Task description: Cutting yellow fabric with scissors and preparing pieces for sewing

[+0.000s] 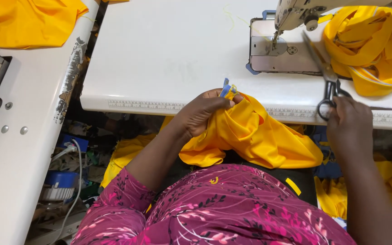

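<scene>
The left hand [200, 113] sits at the near edge of the white worktop [169, 54], its fingers [214, 105] pinched together on a fold of yellow cloth [255, 136]. A small blue tab [226, 88] with a bit of yellow thread sticks up from the pinch, just above the fingertips. The cloth drops from the hand over the worktop edge into the person's lap, bunched against a magenta flowered sleeve [128, 199] and top.

The right hand [348, 122] is off to the right, also at the worktop edge, well apart from the left. Its fingers are through or around the loops of black-handled scissors [327, 77] and closed on them. The blades point up and away toward the sewing machine [296, 13]; they look shut or nearly so, though I cannot tell for sure.

The machine head stands at the far right of the worktop, with its needle over a metal plate [273, 50]. Beside it, right of the scissors, lies a heap of yellow strips [368, 45]. A ruler strip [146, 106] runs along the worktop's near edge.

To the left, a second worktop [19, 136] with bolts carries more yellow cloth at its far corner [23, 20]. Below, between the 2 worktops, are cables and a blue spool-like object [60, 183]. More yellow pieces [336, 195] lie low on the right.
</scene>
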